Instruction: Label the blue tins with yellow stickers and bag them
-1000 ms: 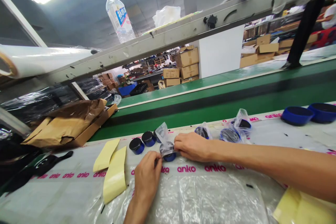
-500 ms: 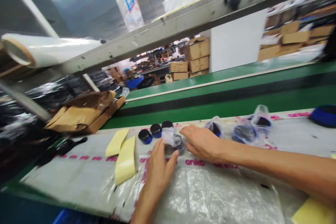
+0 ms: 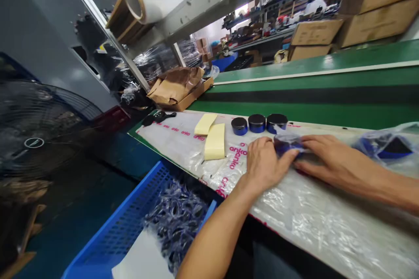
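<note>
Between my hands is a round blue-and-black container in a clear plastic bag (image 3: pixel 287 143), low over the plastic-covered bench (image 3: pixel 242 183). My left hand (image 3: pixel 266 161) is closed on its near left side, the thumb along the front. The fingers of my right hand (image 3: pixel 327 157) pinch the bag at its right end. Just behind stand three unbagged blue containers with black tops, the left one (image 3: pixel 239 126), the middle one (image 3: pixel 257 123) and the right one (image 3: pixel 276 123), in a row. To the right lies another bagged blue container (image 3: pixel 389 146).
Two yellow paper pieces (image 3: pixel 215 141) lie left of the row. A blue crate (image 3: pixel 108 231) below the bench edge holds many bagged pieces. Behind runs a green conveyor belt (image 3: pixel 314 113); a carton tray with brown paper (image 3: pixel 178 89) sits at its left. A fan (image 3: pixel 36 139) stands far left.
My view has swung left and down, bringing the crate and fan into sight. Both hands are now closer together around the bagged container.
</note>
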`<state>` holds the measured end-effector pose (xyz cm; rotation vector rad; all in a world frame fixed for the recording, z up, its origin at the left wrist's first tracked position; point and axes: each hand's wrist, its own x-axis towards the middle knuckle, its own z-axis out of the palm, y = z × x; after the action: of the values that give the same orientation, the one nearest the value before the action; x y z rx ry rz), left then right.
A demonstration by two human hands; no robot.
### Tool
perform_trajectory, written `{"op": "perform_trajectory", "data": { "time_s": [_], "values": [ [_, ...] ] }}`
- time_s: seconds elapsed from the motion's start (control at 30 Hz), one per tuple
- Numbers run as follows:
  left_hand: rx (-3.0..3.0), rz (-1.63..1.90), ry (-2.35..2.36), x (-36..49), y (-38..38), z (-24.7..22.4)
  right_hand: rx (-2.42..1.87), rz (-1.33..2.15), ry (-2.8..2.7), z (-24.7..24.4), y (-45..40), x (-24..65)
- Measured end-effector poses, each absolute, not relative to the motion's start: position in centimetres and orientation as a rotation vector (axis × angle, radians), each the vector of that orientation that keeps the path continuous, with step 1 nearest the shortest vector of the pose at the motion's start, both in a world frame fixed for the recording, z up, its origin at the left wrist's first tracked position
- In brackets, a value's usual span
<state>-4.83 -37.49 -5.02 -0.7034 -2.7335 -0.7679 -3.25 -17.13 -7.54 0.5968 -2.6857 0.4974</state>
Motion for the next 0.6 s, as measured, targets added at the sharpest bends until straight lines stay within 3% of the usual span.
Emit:
{"op": "perform_trajectory", "data": {
  "time_s": [0.17,0.3,0.6],
  "values": [
    [-0.508,-0.905,-2.737,-4.9,-37.4,-3.2,0.331,0.525,-3.004,-2.4,-18.7,-1.6],
    [-0.572,-0.968,-2.754,-6.4,-37.5,-2.8,0.374,0.624,-2.993,0.7,-19.1,-2.2],
    [-0.507,-0.876,-2.836,-6.7,-35.4,-0.9,-0.040,0.262,-3.058,6.0,-15.9,-1.9]
  ]
}}
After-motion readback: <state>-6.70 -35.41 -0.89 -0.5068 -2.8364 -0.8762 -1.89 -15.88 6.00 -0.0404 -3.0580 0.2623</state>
